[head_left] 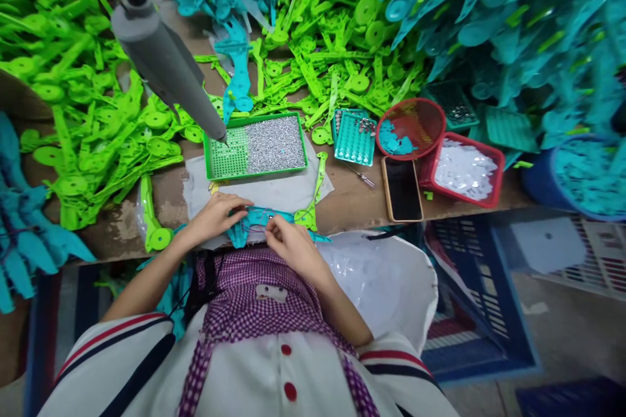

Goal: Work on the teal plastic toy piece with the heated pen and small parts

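Note:
A blue plastic part [254,215] lies at the front edge of the table, on a pale cloth. My left hand [220,215] is closed on its left end, thumb and fingers together. Over its middle, my right hand [288,241] is pinched; what is between the fingertips is too small to make out. A green plastic part [313,199] lies just right of the blue one. Behind my hands sits a green tray [210,159] of small metal pieces, with the tip of a hanging grey electric screwdriver [171,65] above its left side.
Green plastic parts [303,65] and blue parts [489,6] are heaped at the back. To the right are a teal tray [355,137], a red round basket [415,120], a phone [402,189], a red box [496,176] of white pieces and a blue tub [542,176].

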`<action>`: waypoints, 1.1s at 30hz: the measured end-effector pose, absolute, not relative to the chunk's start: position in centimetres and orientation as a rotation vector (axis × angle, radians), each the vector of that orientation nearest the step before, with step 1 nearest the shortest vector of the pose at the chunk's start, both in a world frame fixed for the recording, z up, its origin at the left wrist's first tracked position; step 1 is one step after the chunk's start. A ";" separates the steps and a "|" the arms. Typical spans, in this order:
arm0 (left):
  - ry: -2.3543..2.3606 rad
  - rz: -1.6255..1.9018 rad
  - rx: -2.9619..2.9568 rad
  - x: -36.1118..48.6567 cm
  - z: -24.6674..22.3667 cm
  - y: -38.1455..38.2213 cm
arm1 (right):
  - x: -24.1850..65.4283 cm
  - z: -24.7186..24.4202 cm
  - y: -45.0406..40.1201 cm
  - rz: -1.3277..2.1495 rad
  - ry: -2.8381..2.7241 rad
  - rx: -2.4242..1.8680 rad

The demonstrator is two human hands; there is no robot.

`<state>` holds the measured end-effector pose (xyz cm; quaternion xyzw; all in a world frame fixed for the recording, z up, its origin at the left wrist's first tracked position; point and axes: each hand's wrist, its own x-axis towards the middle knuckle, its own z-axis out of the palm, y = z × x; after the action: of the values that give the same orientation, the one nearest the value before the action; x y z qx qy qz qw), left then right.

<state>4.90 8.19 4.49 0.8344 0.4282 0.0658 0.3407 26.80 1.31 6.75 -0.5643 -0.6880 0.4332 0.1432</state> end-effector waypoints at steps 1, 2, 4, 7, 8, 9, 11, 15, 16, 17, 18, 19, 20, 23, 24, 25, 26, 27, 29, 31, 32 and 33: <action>1.159 0.178 2.169 4.9 4.3 7.7 | 26.7 7.1 2.2 1.281 -1.961 -1.600; 1.214 0.187 2.168 4.9 4.2 7.1 | 26.5 7.4 3.2 1.297 -1.951 -1.582; 1.340 0.217 2.160 5.0 3.9 5.9 | 26.2 8.0 5.2 1.300 -1.993 -1.571; 1.444 0.266 2.193 5.4 3.7 4.4 | 26.1 8.5 7.6 1.334 -2.179 -1.461; 1.426 0.265 2.224 5.5 3.7 4.1 | 26.3 8.5 8.1 1.375 -2.255 -1.365; 1.390 0.252 2.259 5.7 3.7 4.0 | 26.5 8.5 8.4 1.428 -2.318 -1.255; 1.298 0.212 2.318 5.9 3.7 4.0 | 27.1 8.5 8.7 1.536 -2.373 -1.069; 1.186 0.157 2.372 5.9 3.6 4.7 | 28.2 8.2 8.7 1.612 -2.299 -1.030; 1.177 0.160 2.378 5.8 3.6 4.8 | 28.3 8.0 8.7 1.602 -2.292 -1.047; 1.180 0.175 2.380 5.7 3.5 4.8 | 28.3 7.9 8.8 1.578 -2.290 -1.070; 1.194 0.203 2.382 5.6 3.5 4.7 | 28.3 7.7 8.9 1.543 -2.284 -1.098; 1.215 0.239 2.389 5.6 3.4 4.5 | 28.2 7.5 9.1 1.501 -2.272 -1.130; 1.240 0.279 2.403 5.6 3.2 4.2 | 28.1 7.2 9.3 1.458 -2.254 -1.162; 1.338 0.425 2.499 5.9 2.6 3.2 | 27.6 6.2 9.8 1.364 -2.235 -1.208; 1.370 0.486 2.536 6.1 2.3 2.8 | 27.4 5.9 10.0 1.349 -2.244 -1.209; 1.398 0.552 2.564 6.3 2.1 2.5 | 27.3 5.7 10.0 1.336 -2.253 -1.209; 1.421 0.615 2.579 6.5 1.8 2.2 | 27.3 5.5 10.0 1.328 -2.255 -1.207; 1.433 0.665 2.581 6.6 1.6 2.1 | 27.3 5.4 9.9 1.321 -2.247 -1.205; 1.442 0.719 2.545 6.9 1.3 1.9 | 27.4 5.5 9.7 1.329 -2.207 -1.200; 1.441 0.719 2.477 6.8 1.2 2.2 | 27.6 5.8 9.5 1.356 -2.164 -1.193; 1.430 0.709 2.439 6.7 1.2 2.5 | 27.7 5.9 9.4 1.369 -2.152 -1.190; 1.410 0.694 2.406 6.6 1.3 2.8 | 27.8 6.0 9.3 1.378 -2.148 -1.187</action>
<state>6.56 2.79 1.28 0.8297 0.4862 0.2394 0.1337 27.81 9.34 5.97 -0.4160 -0.7530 0.4831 0.1628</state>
